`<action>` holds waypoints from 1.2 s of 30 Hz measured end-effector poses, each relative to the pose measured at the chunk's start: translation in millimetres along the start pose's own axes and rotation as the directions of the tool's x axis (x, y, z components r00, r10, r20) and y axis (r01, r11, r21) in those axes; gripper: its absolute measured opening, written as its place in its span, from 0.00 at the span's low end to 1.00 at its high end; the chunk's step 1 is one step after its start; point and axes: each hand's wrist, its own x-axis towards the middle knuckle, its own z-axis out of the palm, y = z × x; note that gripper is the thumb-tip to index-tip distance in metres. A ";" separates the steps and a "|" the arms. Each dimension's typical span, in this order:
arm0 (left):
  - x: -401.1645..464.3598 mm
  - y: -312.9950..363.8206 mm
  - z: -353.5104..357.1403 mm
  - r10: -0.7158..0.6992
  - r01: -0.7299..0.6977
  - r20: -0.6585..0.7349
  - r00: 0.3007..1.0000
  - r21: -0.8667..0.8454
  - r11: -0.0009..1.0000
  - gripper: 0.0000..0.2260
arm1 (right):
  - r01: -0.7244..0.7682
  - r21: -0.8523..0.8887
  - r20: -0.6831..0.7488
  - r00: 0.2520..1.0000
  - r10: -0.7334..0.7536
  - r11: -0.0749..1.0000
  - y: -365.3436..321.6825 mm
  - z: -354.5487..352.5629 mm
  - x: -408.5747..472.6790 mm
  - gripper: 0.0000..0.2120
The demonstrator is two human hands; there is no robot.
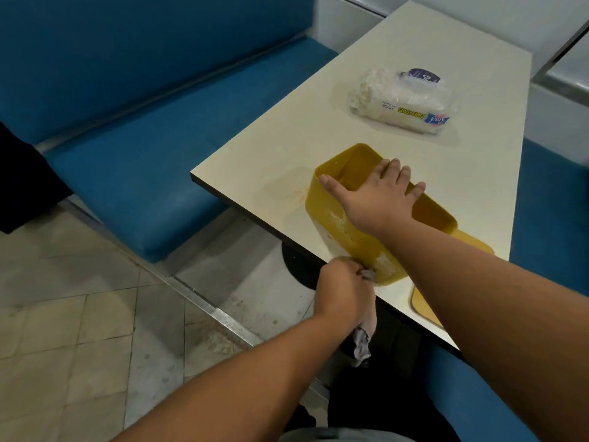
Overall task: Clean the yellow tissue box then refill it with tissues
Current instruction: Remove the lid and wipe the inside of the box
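Observation:
The yellow tissue box (345, 232) stands open-topped near the front edge of the white table (398, 65), its near side smeared with white dust. My right hand (377, 194) lies across the box's open top, fingers spread straight over the rim. My left hand (342, 288) grips a crumpled grey cloth (363, 341) and presses it against the box's lower near corner; the cloth's tail hangs below the table edge. A plastic pack of white tissues (403, 102) lies farther back on the table.
The flat yellow lid (424, 309) lies on the table to the right of the box, partly under my right forearm. Blue bench seats (134, 173) flank the table on both sides. Tiled floor (63, 330) lies at the lower left.

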 end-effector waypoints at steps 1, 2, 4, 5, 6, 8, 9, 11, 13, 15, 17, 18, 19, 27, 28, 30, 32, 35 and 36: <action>3.3 -1.6 -1.7 -0.010 0.009 -0.043 0.999 -0.016 1.000 0.09 | -0.001 0.004 0.002 1.000 0.001 1.000 -0.2 0.0 -0.1 0.63; 1.9 0.1 -1.3 -0.002 0.002 -0.057 0.998 -0.006 1.000 0.08 | -0.001 0.006 0.001 1.000 0.001 1.000 -0.1 0.0 -0.2 0.63; -8.9 6.5 3.9 0.065 -0.065 -0.010 0.998 0.071 0.995 0.07 | 0.002 0.007 -0.004 1.000 -0.002 1.000 0.0 0.5 -0.8 0.63; -13.9 8.5 9.2 0.095 -0.096 0.016 0.995 0.072 0.993 0.07 | 0.002 0.011 -0.006 1.000 -0.002 1.000 0.4 0.5 -0.5 0.63; -17.8 8.8 15.0 0.121 -0.125 0.055 0.991 0.066 0.990 0.09 | 0.002 0.013 -0.006 1.000 -0.002 1.000 0.7 0.4 -0.4 0.62; -18.1 4.7 18.4 0.113 -0.116 0.067 0.991 0.037 0.993 0.08 | 0.008 0.012 -0.003 1.000 -0.008 1.000 0.2 0.7 -1.1 0.62; -16.4 2.0 15.6 0.086 -0.086 0.045 0.995 0.013 0.996 0.07 | 0.008 0.010 -0.004 1.000 -0.008 1.000 0.0 1.0 -1.4 0.62; -11.9 -1.5 9.4 0.020 -0.019 0.044 0.999 -0.035 0.999 0.06 | 0.004 0.008 -0.006 1.000 -0.004 1.000 0.7 0.5 -1.2 0.62; -10.8 -3.0 -1.1 0.014 -0.012 0.036 0.999 -0.055 0.998 0.07 | 0.006 0.015 -0.007 1.000 -0.006 1.000 1.4 0.3 -0.1 0.62; -8.3 -4.1 -17.1 -0.017 0.017 -0.007 1.000 -0.078 0.997 0.08 | 0.005 0.019 -0.004 1.000 -0.005 1.000 2.1 0.4 1.0 0.63; 3.8 -7.9 -39.6 -0.041 0.029 -0.134 0.990 -0.089 0.996 0.08 | 0.003 0.019 -0.005 1.000 -0.003 1.000 2.4 2.0 2.4 0.63; 11.9 -9.5 -50.6 -0.044 0.022 -0.202 0.978 -0.107 0.994 0.08 | 0.003 0.021 -0.006 1.000 -0.003 1.000 3.9 2.9 2.4 0.63; 20.2 -9.9 -62.0 -0.047 0.009 -0.265 0.963 -0.140 0.990 0.08 | 0.007 0.027 -0.007 1.000 -0.006 1.000 3.7 3.3 3.0 0.63; 54.8 6.3 -82.8 0.062 -0.124 -0.335 0.940 -0.166 0.978 0.06 | -0.001 -0.002 -0.012 1.000 0.001 1.000 2.1 2.2 3.5 0.62; 56.4 5.8 -80.7 0.067 -0.125 -0.335 0.940 -0.155 0.980 0.07 | -0.002 -0.005 -0.013 1.000 0.002 1.000 1.9 2.4 3.3 0.62; 58.4 4.9 -77.9 0.054 -0.103 -0.322 0.945 -0.135 0.986 0.08 | -0.005 -0.005 -0.016 1.000 0.005 1.000 1.7 2.0 3.2 0.62; 59.1 4.2 -77.0 0.050 -0.093 -0.311 0.949 -0.125 0.988 0.09 | -0.004 0.002 -0.015 1.000 0.004 1.000 1.6 1.4 3.5 0.61; 57.2 4.5 -77.3 0.106 -0.152 -0.324 0.940 -0.120 0.981 0.08 | 0.004 0.011 -0.018 1.000 -0.004 1.000 1.5 1.9 3.4 0.61; 57.1 4.2 -77.1 0.112 -0.157 -0.320 0.941 -0.118 0.981 0.08 | 0.005 0.012 -0.018 1.000 -0.004 1.000 1.3 1.7 3.2 0.61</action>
